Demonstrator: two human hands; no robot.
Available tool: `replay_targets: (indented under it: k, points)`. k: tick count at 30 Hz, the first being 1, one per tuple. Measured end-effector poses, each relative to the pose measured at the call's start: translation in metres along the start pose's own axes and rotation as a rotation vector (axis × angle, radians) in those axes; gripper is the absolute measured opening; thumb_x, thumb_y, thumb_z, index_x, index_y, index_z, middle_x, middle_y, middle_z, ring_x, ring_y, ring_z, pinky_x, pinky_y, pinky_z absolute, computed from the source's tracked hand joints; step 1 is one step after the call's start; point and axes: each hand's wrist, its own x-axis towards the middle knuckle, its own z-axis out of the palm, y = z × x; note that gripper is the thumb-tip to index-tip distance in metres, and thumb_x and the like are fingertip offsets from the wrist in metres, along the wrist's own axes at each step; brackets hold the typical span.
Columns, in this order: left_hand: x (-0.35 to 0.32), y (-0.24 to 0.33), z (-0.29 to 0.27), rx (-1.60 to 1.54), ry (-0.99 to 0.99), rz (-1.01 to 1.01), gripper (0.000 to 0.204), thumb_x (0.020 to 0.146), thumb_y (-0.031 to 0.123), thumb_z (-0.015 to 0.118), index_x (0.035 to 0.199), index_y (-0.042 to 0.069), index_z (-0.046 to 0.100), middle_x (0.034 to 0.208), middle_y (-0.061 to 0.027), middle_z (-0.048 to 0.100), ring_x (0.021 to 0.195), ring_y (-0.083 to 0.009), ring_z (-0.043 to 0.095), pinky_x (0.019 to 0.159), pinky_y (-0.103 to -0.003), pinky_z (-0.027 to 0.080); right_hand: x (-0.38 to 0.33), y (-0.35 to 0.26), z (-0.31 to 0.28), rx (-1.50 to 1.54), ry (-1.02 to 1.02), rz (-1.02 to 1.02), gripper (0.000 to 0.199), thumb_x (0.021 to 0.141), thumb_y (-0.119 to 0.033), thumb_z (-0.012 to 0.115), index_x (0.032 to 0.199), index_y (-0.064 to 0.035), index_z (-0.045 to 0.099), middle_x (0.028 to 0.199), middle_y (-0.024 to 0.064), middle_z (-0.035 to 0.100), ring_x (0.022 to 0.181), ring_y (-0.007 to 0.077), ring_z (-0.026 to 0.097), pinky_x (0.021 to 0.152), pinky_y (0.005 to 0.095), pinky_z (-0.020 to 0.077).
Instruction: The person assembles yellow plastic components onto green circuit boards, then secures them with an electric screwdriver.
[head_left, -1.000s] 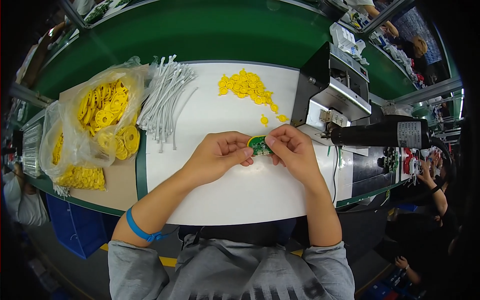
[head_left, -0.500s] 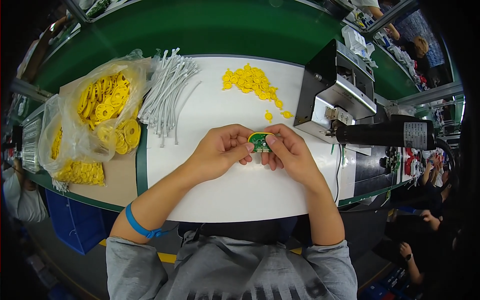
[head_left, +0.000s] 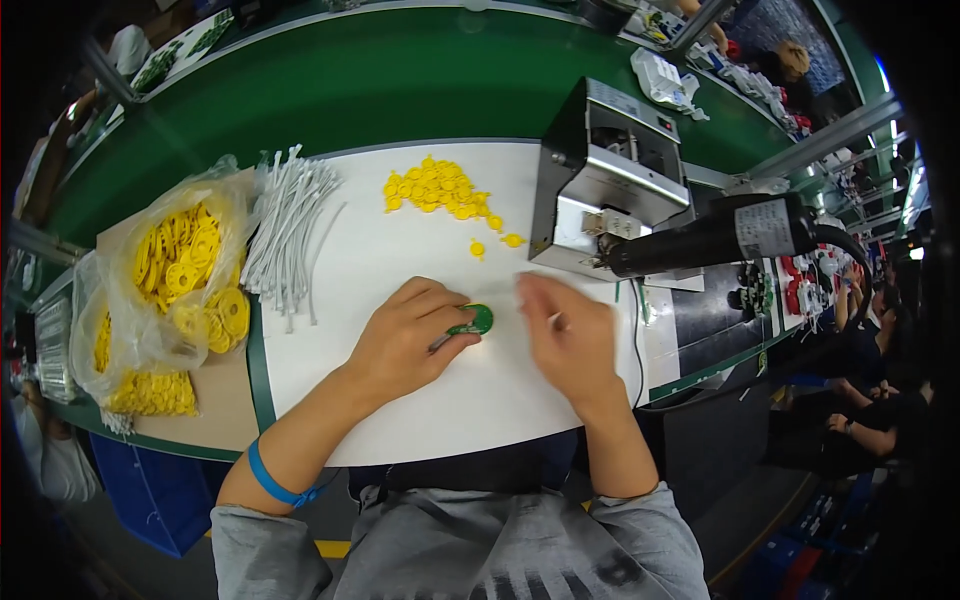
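Note:
Over the white work surface point(head_left: 380, 430), my left hand point(head_left: 412, 335) is closed on a small green circuit board point(head_left: 482, 319), whose rounded end sticks out past the fingertips. Its other end is hidden under the fingers. To the right of the board and apart from it, my right hand point(head_left: 570, 338) is smeared by motion. A pale spot shows near its fingers, and I cannot make out whether anything is held. Beyond both hands lies a pile of small yellow plastic pieces point(head_left: 436, 187), with a few loose ones at its right end.
White cable ties point(head_left: 290, 235) lie to the left, beside a clear bag point(head_left: 150, 275) of yellow discs. At the right stands a metal machine point(head_left: 610, 170), with a black cylindrical tool point(head_left: 690, 240) in front. A thin black cable point(head_left: 637, 340) runs down the right side.
My right hand has let go of the circuit board and moved to the right. The board is now in my left hand alone, and its yellow edge no longer shows. The whole view has shifted.

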Motion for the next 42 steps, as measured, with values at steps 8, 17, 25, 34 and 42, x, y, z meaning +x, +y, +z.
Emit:
replay_targets:
  k: [8, 17, 25, 34, 42]
  points:
    - [0.02, 0.039, 0.023, 0.118, -0.008, 0.026, 0.024, 0.078, 0.004, 0.081, 0.098, -0.002, 0.071, 0.111, -0.0124, 0.069, 0.104, -0.0315, 0.062, 0.09, -0.038, 0.053, 0.033, 0.024, -0.077, 0.229, 0.765, -0.219, 0.069, 0.1, -0.023, 0.064, 0.152, 0.003, 0.027, 0.137, 0.0149, 0.045, 0.122, 0.0224, 0.047, 0.104, 0.0354, 0.0384]
    - [0.061, 0.061, 0.065, 0.09, -0.037, 0.008, 0.024, 0.078, 0.003, 0.081, 0.099, -0.004, 0.071, 0.105, -0.0131, 0.07, 0.101, -0.0304, 0.063, 0.088, -0.038, 0.053, 0.056, 0.035, -0.142, 0.89, 0.172, -0.131, 0.063, 0.093, -0.029, 0.068, 0.142, 0.0024, 0.043, 0.079, 0.0093, 0.059, 0.065, 0.0186, 0.06, 0.059, 0.0362, 0.0555]
    - [0.079, 0.062, 0.095, 0.054, -0.003, 0.096, 0.022, 0.081, 0.005, 0.08, 0.1, -0.003, 0.072, 0.105, -0.0131, 0.07, 0.1, -0.0306, 0.063, 0.088, -0.038, 0.054, 0.079, -0.015, -0.14, 0.852, 0.405, -0.137, 0.028, 0.09, 0.001, 0.071, 0.113, -0.0004, 0.056, 0.077, 0.0043, 0.063, 0.058, 0.0119, 0.061, 0.055, 0.0266, 0.0514]
    - [0.078, 0.054, 0.094, 0.075, 0.001, 0.096, 0.021, 0.081, 0.006, 0.081, 0.099, -0.003, 0.073, 0.106, -0.0127, 0.07, 0.1, -0.0295, 0.063, 0.087, -0.037, 0.054, 0.099, -0.007, -0.12, 0.577, 0.517, 0.013, 0.029, 0.092, -0.009, 0.074, 0.114, 0.0016, 0.056, 0.071, 0.0045, 0.061, 0.053, 0.0114, 0.059, 0.051, 0.0243, 0.0455]
    - [0.076, 0.042, 0.091, 0.063, 0.005, 0.092, 0.019, 0.081, 0.007, 0.08, 0.096, -0.002, 0.073, 0.105, -0.0107, 0.069, 0.1, -0.0279, 0.062, 0.088, -0.036, 0.054, 0.056, 0.004, -0.086, 0.653, 0.409, 0.051, 0.032, 0.095, -0.007, 0.066, 0.122, 0.003, 0.051, 0.069, 0.0063, 0.059, 0.052, 0.0137, 0.057, 0.051, 0.0278, 0.0468]
